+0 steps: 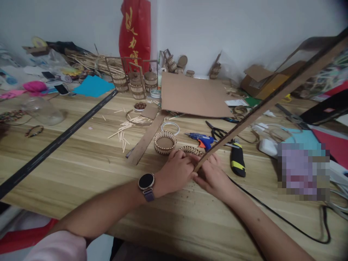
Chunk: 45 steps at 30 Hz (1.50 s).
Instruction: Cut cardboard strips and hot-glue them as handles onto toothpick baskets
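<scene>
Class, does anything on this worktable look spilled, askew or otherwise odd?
Yes: pale sticks lie scattered at various angles left of the open round basket, as if spilled. Farther left, a clear jar appears tipped on its side. At right, a pixelated patch hides whatever is there.

Hands [178, 169]: 2; low stick baskets [165, 142] near them: 2.
Raised cardboard strip [272, 97]: 1; glue gun [208, 141]: 1; wristwatch [146, 181]: 1; upright red bag [134, 32]: 1.

The long, narrow brown cardboard strip [244, 122] looks matt; the pale wood-grained desk [176, 217], smooth. The tall red gold-lettered bag [141, 21] appears glossy plastic, the bright-blue flat sheets [94, 86] matt paper.
</scene>
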Each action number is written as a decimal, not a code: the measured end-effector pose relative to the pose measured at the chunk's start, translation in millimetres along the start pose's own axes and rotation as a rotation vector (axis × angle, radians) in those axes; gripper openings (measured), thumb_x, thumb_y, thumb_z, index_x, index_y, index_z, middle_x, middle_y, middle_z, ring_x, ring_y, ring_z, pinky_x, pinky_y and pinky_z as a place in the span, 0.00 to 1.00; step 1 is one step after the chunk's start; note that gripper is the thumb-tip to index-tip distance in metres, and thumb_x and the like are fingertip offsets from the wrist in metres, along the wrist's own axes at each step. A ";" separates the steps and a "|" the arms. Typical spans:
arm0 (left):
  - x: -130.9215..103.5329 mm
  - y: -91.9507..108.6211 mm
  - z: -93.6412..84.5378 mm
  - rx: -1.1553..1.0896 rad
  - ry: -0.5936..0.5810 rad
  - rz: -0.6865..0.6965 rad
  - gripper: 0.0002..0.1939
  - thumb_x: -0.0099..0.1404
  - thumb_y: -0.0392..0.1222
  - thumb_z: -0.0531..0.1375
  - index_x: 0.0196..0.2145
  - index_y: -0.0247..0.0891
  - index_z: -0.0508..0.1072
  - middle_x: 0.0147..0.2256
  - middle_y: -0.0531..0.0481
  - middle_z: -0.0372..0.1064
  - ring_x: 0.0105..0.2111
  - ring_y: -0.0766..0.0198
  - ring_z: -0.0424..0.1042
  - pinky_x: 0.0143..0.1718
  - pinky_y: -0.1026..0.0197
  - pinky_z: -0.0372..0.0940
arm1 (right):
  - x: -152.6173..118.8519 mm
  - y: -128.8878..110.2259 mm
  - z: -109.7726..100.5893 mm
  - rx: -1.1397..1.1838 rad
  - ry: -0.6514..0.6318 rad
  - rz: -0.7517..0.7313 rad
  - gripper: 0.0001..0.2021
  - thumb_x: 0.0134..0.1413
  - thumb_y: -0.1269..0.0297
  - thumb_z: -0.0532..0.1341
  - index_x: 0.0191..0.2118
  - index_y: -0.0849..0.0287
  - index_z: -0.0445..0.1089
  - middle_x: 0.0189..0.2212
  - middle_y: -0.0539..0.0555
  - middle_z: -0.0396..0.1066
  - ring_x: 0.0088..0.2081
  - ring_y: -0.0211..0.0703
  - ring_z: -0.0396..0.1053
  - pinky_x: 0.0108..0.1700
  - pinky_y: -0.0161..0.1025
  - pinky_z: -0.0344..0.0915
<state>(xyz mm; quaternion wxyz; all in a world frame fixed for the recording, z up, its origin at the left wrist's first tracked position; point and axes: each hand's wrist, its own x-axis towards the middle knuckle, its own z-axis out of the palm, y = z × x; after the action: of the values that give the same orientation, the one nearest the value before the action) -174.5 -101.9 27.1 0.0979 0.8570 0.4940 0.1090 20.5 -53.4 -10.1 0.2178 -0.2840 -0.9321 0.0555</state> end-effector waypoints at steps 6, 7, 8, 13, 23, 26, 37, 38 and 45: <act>-1.2 -0.8 3.5 0.054 0.010 0.015 0.15 0.77 0.46 0.54 0.48 0.34 0.74 0.53 0.43 0.72 0.50 0.49 0.63 0.56 0.46 0.55 | 2.0 -3.2 -4.4 0.049 -0.015 -0.006 0.27 0.60 0.68 0.59 0.64 0.55 0.59 0.54 0.64 0.74 0.56 0.62 0.67 0.63 0.67 0.54; -1.0 -0.7 3.7 0.059 0.006 0.015 0.15 0.76 0.46 0.54 0.48 0.34 0.74 0.52 0.43 0.72 0.50 0.49 0.63 0.56 0.46 0.55 | 2.3 -3.7 -4.8 0.059 -0.021 -0.004 0.27 0.59 0.68 0.59 0.64 0.55 0.59 0.54 0.64 0.74 0.57 0.62 0.67 0.63 0.67 0.53; -0.7 -0.6 3.6 0.061 0.002 0.015 0.15 0.76 0.47 0.54 0.48 0.33 0.74 0.51 0.42 0.73 0.50 0.49 0.63 0.57 0.46 0.55 | 2.7 -4.0 -5.1 0.066 -0.023 0.001 0.28 0.58 0.69 0.60 0.64 0.55 0.59 0.54 0.64 0.74 0.57 0.62 0.67 0.63 0.67 0.53; 1.2 0.2 1.4 0.035 0.014 -0.011 0.14 0.74 0.47 0.58 0.46 0.32 0.73 0.48 0.40 0.74 0.49 0.49 0.65 0.57 0.45 0.58 | 4.0 -3.3 -5.8 0.072 -0.029 0.004 0.31 0.58 0.69 0.60 0.67 0.55 0.58 0.54 0.64 0.73 0.56 0.62 0.67 0.62 0.67 0.55; -2.9 -4.8 5.8 -0.091 0.118 -0.015 0.12 0.73 0.46 0.59 0.45 0.35 0.76 0.48 0.41 0.72 0.50 0.50 0.66 0.55 0.46 0.61 | 4.8 -5.0 -7.1 0.021 -0.049 -0.008 0.34 0.56 0.70 0.59 0.69 0.55 0.56 0.56 0.63 0.74 0.57 0.62 0.67 0.62 0.67 0.53; -3.9 -4.6 5.9 -0.105 0.147 -0.033 0.12 0.72 0.45 0.61 0.45 0.35 0.78 0.48 0.39 0.69 0.51 0.50 0.66 0.54 0.46 0.63 | 5.9 -7.0 -7.0 0.015 -0.034 -0.017 0.33 0.56 0.71 0.59 0.68 0.56 0.56 0.57 0.64 0.73 0.56 0.61 0.67 0.63 0.66 0.52; -1.0 -6.8 6.0 -0.186 0.146 -0.031 0.09 0.71 0.42 0.62 0.41 0.35 0.78 0.46 0.43 0.72 0.50 0.51 0.68 0.55 0.45 0.63 | 5.8 -7.1 -3.1 -0.010 -0.005 -0.022 0.33 0.57 0.69 0.58 0.68 0.57 0.55 0.54 0.64 0.75 0.56 0.63 0.66 0.62 0.69 0.53; -1.0 -7.8 5.9 -0.185 0.140 -0.020 0.09 0.71 0.42 0.61 0.41 0.35 0.79 0.46 0.43 0.72 0.50 0.51 0.68 0.56 0.45 0.63 | 5.9 -6.8 -2.9 -0.004 -0.001 -0.022 0.33 0.57 0.69 0.58 0.68 0.57 0.54 0.53 0.64 0.75 0.56 0.63 0.66 0.62 0.68 0.53; -1.7 -11.6 4.9 -0.145 0.134 0.025 0.11 0.73 0.42 0.58 0.42 0.37 0.80 0.45 0.43 0.72 0.48 0.51 0.66 0.54 0.45 0.63 | 5.9 -5.5 -3.2 -0.002 0.002 -0.026 0.33 0.58 0.69 0.58 0.70 0.56 0.55 0.51 0.64 0.75 0.55 0.63 0.67 0.60 0.66 0.58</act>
<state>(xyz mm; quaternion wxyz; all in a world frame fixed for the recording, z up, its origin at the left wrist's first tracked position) -183.5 -97.9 19.1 0.1252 0.8445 0.4795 0.2028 14.7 -54.8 -3.8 0.2193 -0.2721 -0.9355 0.0516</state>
